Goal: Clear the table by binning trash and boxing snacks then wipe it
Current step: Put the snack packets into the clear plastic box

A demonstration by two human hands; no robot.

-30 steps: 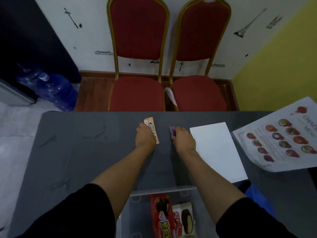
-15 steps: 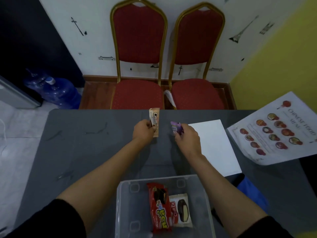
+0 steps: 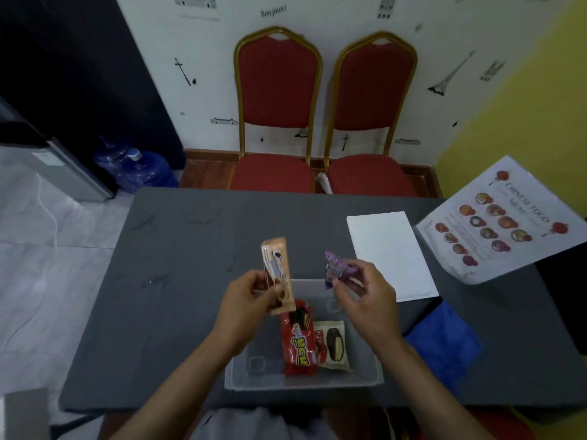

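My left hand (image 3: 247, 300) grips a long tan cookie packet (image 3: 277, 271), held upright above the far left corner of a clear plastic box (image 3: 254, 373). A small purple wrapped snack (image 3: 334, 268) is pinched in my right hand (image 3: 365, 296), above the box's far edge. Inside the box lie a red wafer packet (image 3: 298, 344) and a white chocolate pie packet (image 3: 333, 346). The box sits at the near edge of the dark grey table (image 3: 165, 312).
A white sheet (image 3: 390, 252) lies right of my hands, with a food menu (image 3: 498, 223) overhanging the table's right edge. A blue cloth (image 3: 444, 341) lies right of the box. Two red chairs (image 3: 276, 122) stand beyond the table, a water jug (image 3: 143, 169) on the floor at left.
Both hands lifted the tan packet and the purple snack off the far table and drew them back toward me, over the box. My head moved back, showing more of the room.
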